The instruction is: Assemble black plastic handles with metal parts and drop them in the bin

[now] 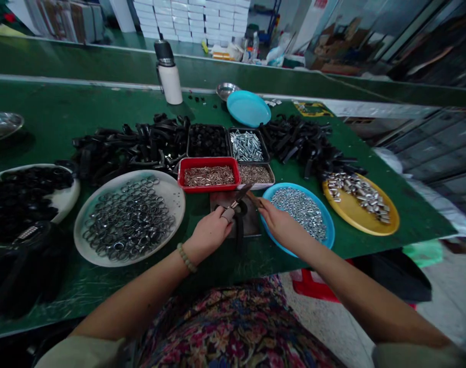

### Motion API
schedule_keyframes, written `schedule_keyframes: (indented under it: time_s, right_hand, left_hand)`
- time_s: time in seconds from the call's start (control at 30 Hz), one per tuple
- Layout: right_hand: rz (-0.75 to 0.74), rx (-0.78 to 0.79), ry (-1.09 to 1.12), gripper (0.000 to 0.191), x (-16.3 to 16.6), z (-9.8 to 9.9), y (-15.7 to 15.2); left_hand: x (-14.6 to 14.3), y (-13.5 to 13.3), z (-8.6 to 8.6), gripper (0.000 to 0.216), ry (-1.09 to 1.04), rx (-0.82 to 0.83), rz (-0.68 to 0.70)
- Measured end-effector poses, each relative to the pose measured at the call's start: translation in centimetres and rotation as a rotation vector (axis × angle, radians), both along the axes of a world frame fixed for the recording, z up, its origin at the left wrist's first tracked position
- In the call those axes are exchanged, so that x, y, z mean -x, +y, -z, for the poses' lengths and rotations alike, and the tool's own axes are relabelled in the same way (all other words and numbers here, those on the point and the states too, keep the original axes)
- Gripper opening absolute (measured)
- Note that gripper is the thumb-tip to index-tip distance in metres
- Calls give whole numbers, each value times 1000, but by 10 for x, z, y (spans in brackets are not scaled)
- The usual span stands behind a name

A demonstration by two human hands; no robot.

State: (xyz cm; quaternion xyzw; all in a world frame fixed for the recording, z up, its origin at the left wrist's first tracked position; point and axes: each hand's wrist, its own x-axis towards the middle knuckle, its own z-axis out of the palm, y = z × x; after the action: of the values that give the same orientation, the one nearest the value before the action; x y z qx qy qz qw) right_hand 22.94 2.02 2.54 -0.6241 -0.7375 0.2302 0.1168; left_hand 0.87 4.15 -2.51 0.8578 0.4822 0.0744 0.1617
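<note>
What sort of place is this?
Probably a small workshop or factory bench for putting parts together: a plate of metal rings, a red tray of thin copper-coloured pins, and piles of black parts crowd the green table.

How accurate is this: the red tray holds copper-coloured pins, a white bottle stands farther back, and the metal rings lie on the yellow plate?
One part is wrong: the metal rings lie on the whitish plate nearest the left hand, not the yellow plate, as the head view shows. The rest stands.
</note>
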Motion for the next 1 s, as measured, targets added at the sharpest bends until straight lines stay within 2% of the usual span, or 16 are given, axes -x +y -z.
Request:
schedule_keyframes:
  time_s: [0.1, 0.17, 0.23, 0.27, 0.33, 0.4, 0.5, 0.6, 0.7, 0.9, 1.0]
  right_hand:
    - [17, -167, 136, 45, 1, -1, -13]
    - [-14, -117, 103, 44, 3, 5, -20]
    - [-45, 12, 32, 43, 5, 11, -22]
    - [-36, 36, 22, 44, 5, 13, -23]
    - [16, -33, 69, 45, 1, 15, -24]
    - [106, -144, 132, 46, -8, 15, -28]
    - [246, -196, 171, 48, -28, 20, -35]
    - [339, -190, 169, 50, -44, 29, -37]
    - [351, -187, 187, 51, -47, 36, -32]
    - [302, -156, 246, 52, -36, 36, -26]
    - [300, -143, 264, 51, -35, 37, -31]
  left_hand:
    - [10, 31, -20, 33, -180, -134, -89]
    - [2, 68, -35, 34, -235, -271, -158]
    - [-23, 108, -46, 32, -126, -307, -108]
    - [-41, 125, -48, 29, -45, -274, -11]
    - [-79, 150, -48, 23, 83, -195, 109]
    - [-109, 163, -41, 22, 133, -147, 147]
    - [-127, 168, -28, 23, 136, -131, 150]
    - [-122, 170, -20, 23, 109, -146, 152]
    - [-117, 173, -17, 25, 72, -151, 141]
    - [-119, 175, -23, 22, -38, -167, 70]
    - [-98, 154, -32, 20, -271, -133, 37]
